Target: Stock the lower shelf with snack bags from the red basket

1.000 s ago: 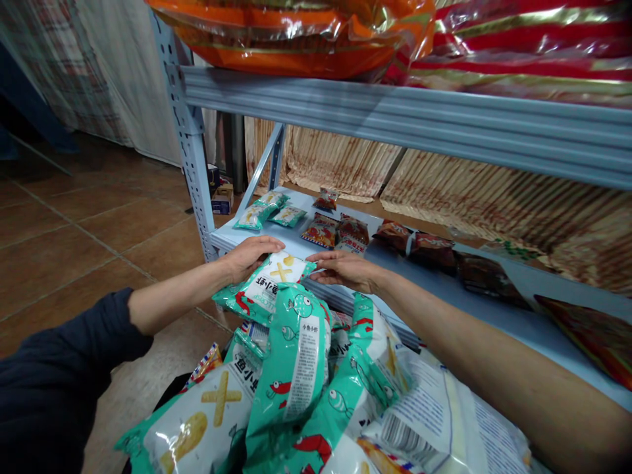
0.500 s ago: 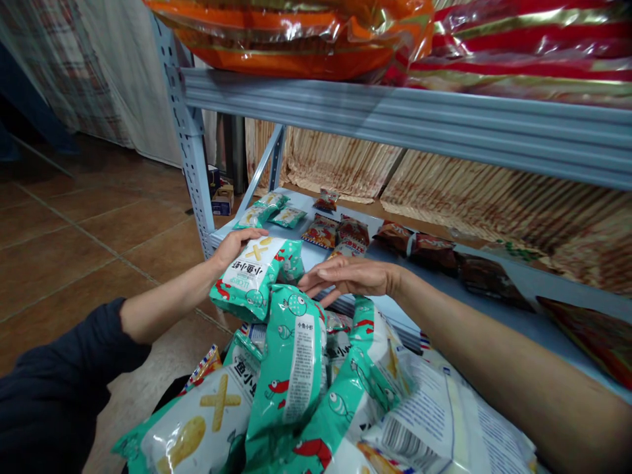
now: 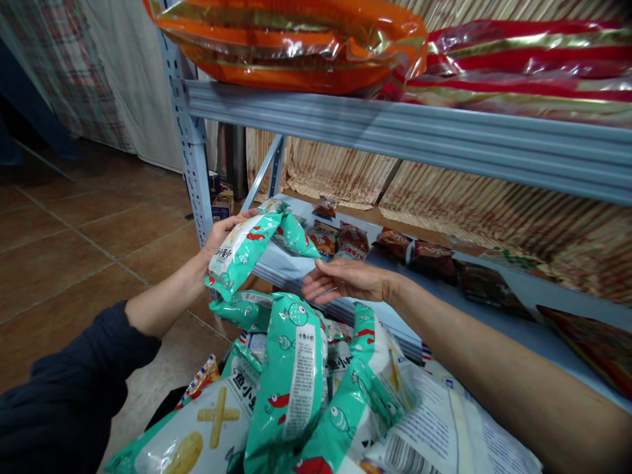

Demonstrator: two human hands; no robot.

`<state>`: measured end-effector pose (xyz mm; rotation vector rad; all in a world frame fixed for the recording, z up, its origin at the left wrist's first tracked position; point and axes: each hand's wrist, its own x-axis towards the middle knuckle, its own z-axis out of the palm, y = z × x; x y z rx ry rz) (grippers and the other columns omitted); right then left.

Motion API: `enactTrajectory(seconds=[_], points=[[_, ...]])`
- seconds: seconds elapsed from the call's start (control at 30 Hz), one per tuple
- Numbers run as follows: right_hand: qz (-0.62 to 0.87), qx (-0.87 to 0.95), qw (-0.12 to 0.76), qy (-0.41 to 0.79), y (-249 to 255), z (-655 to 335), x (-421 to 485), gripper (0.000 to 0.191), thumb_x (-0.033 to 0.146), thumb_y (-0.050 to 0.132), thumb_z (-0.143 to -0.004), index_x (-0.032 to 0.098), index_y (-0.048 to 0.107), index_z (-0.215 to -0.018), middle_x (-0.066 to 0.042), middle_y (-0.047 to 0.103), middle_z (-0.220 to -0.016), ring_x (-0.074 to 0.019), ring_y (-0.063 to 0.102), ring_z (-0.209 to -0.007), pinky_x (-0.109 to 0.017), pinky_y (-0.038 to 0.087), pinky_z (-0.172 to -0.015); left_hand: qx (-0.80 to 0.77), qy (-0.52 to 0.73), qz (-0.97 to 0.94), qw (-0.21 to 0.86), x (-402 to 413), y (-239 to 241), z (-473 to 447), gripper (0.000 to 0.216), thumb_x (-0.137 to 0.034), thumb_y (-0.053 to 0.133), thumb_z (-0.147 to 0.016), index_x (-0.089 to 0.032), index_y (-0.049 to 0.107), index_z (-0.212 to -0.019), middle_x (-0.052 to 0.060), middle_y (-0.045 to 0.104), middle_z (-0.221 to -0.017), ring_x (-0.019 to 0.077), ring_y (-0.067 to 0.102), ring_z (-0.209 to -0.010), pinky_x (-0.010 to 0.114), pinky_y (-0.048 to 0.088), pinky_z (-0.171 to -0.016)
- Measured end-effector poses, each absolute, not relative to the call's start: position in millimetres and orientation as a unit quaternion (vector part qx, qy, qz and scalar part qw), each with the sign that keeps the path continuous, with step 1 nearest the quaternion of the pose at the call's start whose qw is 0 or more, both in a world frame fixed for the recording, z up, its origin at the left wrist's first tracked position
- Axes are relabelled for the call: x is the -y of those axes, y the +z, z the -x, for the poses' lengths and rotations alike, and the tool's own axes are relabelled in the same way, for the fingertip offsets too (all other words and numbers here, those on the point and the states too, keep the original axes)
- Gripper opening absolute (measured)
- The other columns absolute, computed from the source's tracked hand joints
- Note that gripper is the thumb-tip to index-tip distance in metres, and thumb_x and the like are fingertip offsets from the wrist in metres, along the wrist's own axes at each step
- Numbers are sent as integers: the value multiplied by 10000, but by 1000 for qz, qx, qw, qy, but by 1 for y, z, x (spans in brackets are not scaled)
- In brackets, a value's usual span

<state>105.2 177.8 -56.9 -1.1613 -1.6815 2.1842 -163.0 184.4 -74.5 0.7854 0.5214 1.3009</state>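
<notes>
My left hand (image 3: 223,232) grips a green-and-white snack bag (image 3: 241,253) from its left side, raised over the pile. A second green bag (image 3: 297,236) adjoins it on the right; I cannot tell whether the two are joined. Close to that bag's lower right corner is my right hand (image 3: 340,280), fingers stretched out and apart, holding nothing; whether the thumb touches the corner is unclear. Below both hands lies a heap of similar bags, among them an upright bag (image 3: 289,368) with its printed back showing and a white bag (image 3: 424,421) with a barcode.
A blue metal shelf beam (image 3: 395,128) crosses above my hands, carrying orange packs (image 3: 306,66) and red packs (image 3: 523,59). Several red and brown snack packs (image 3: 353,240) lie on the lower shelf. The shelf's upright post (image 3: 194,158) stands at left, beside a tiled floor (image 3: 99,243).
The held bag has risen slightly away from the pile and turned, so its green side shows, with the second bag stretched out to the right. My right hand has moved little.
</notes>
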Motion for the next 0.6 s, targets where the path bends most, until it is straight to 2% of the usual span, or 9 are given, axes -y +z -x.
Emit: enactTrajectory(seconds=[0.17,0.27,0.33,0.4,0.47,0.53,0.6], points=[[407,455,226,759,-50,-102,-181,590,583,400,-792,72,509,-1068,-215,597,-1046,-246,605,-951,-404,484,-833,-190,557,-420,691,-188,-66,151,302,-71,505,-669,-159,587,-946,25,644,-854,139,616,-697,251,487,-642],[381,420,301,767,-43,-99,-184,570,593,365,-799,110,495,-1071,-187,611,-1002,-238,608,-945,-398,490,-825,-169,512,-490,685,-193,-58,144,365,-56,536,-674,-154,585,-1022,54,623,-993,156,607,-826,269,469,-748],[369,393,358,762,-39,-97,-187,494,559,376,-814,135,512,-1026,-148,629,-931,-218,623,-904,-375,504,-810,-161,477,-532,681,-196,-50,139,500,-42,548,-667,-178,532,-1148,67,602,-1065,177,597,-897,296,448,-810],[371,362,416,747,-37,-96,-190,375,487,411,-835,155,527,-965,-102,638,-845,-188,639,-831,-348,527,-775,-157,453,-559,676,-201,-43,136,655,-32,551,-664,-227,416,-1275,73,591,-1101,196,588,-943,331,426,-851],[379,334,462,729,-35,-96,-193,237,383,442,-853,174,529,-922,-57,637,-782,-153,642,-760,-317,548,-728,-163,435,-580,669,-205,-37,133,734,-36,557,-668,-245,325,-1332,87,587,-1116,205,590,-947,353,418,-858],[386,316,494,713,-33,-97,-195,131,291,457,-858,186,529,-884,-23,630,-738,-126,634,-718,-291,557,-700,-178,428,-598,654,-210,-35,130,739,-45,567,-666,-218,317,-1339,112,573,-1141,208,591,-941,356,415,-856],[386,303,516,702,-32,-100,-197,73,236,469,-848,196,530,-850,-5,625,-724,-116,626,-722,-289,554,-721,-198,428,-614,633,-214,-36,127,704,-41,570,-650,-190,373,-1309,125,559,-1161,203,590,-939,344,416,-854]])
